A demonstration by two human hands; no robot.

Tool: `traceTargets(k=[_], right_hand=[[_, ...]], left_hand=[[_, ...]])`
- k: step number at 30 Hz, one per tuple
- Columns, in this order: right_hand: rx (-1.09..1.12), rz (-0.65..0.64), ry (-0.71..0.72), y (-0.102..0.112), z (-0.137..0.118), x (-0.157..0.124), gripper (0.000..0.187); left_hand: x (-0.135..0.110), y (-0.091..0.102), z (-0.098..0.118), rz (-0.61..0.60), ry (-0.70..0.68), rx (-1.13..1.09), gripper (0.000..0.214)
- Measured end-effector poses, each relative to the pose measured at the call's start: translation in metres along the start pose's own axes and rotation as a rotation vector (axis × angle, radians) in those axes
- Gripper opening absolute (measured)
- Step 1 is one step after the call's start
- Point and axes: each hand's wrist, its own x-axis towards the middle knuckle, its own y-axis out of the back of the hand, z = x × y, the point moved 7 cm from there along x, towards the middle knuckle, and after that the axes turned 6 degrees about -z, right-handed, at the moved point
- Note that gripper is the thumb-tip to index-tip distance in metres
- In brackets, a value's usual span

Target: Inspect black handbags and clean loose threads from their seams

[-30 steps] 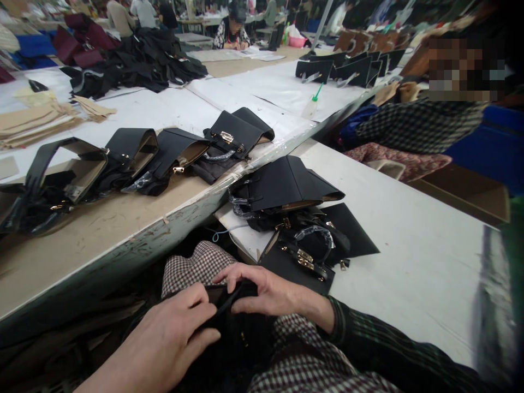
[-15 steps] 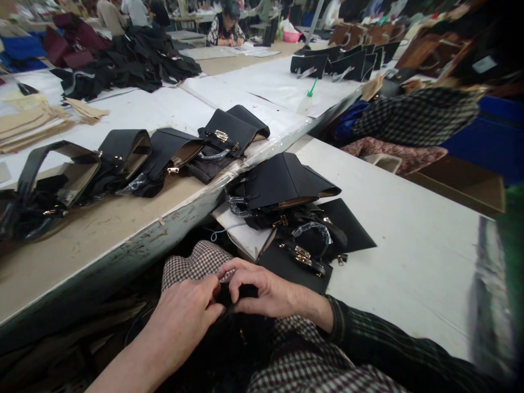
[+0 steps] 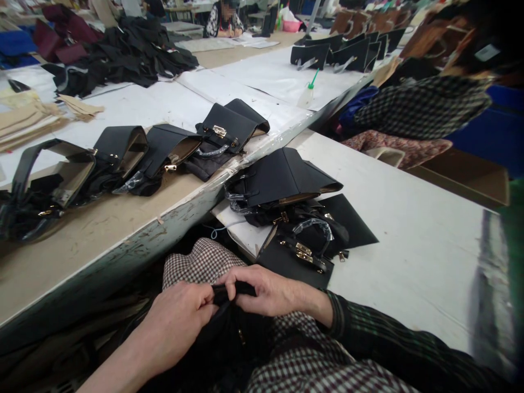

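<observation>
A black handbag (image 3: 231,333) lies on my lap between my checked trouser legs. Both hands pinch its upper edge. My left hand (image 3: 178,322) curls closed on the left side of that edge. My right hand (image 3: 266,289) grips the same black edge from the right, fingers bent over it. Most of the bag is hidden under my hands and in shadow.
Two black handbags (image 3: 286,188) with gold clasps are stacked on the white table (image 3: 409,245) just beyond my hands. A row of several black bags (image 3: 164,150) lies on the long bench (image 3: 94,229) to the left. A glue bottle (image 3: 307,95) stands farther back. Another person in checked clothing (image 3: 421,109) sits at right.
My left hand has slid up from lying over the bag to pinching its top edge beside my right hand. The view has tipped slightly downward.
</observation>
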Motion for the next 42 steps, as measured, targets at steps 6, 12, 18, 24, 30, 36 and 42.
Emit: traceTargets(k=[6, 12, 18, 24, 30, 36, 42], right_hand=[[-0.051, 0.028, -0.099, 0.001, 0.009, -0.001, 0.023], [-0.056, 0.020, -0.151, -0.001, 0.006, -0.002, 0.027], [-0.030, 0.027, -0.218, -0.005, 0.012, -0.001, 0.045], [0.105, 0.095, -0.277, 0.001, 0.018, -0.007, 0.057], [0.192, 0.104, -0.302, 0.001, 0.020, -0.008, 0.045], [0.332, 0.130, -0.299, -0.002, 0.023, -0.008, 0.034], [0.433, 0.189, -0.323, -0.005, 0.031, -0.005, 0.036]], left_hand=[[-0.004, -0.004, -0.009, 0.041, 0.049, 0.193, 0.023], [-0.012, -0.009, -0.027, -0.024, 0.079, 0.310, 0.024], [0.002, -0.011, -0.036, -0.101, 0.088, 0.407, 0.029], [-0.004, -0.005, -0.037, -0.036, 0.119, 0.440, 0.032], [-0.034, 0.014, -0.040, -0.035, 0.025, -0.035, 0.032], [-0.026, 0.017, -0.042, 0.056, 0.028, -0.249, 0.028], [-0.019, 0.021, -0.046, 0.292, -0.059, -0.028, 0.025]])
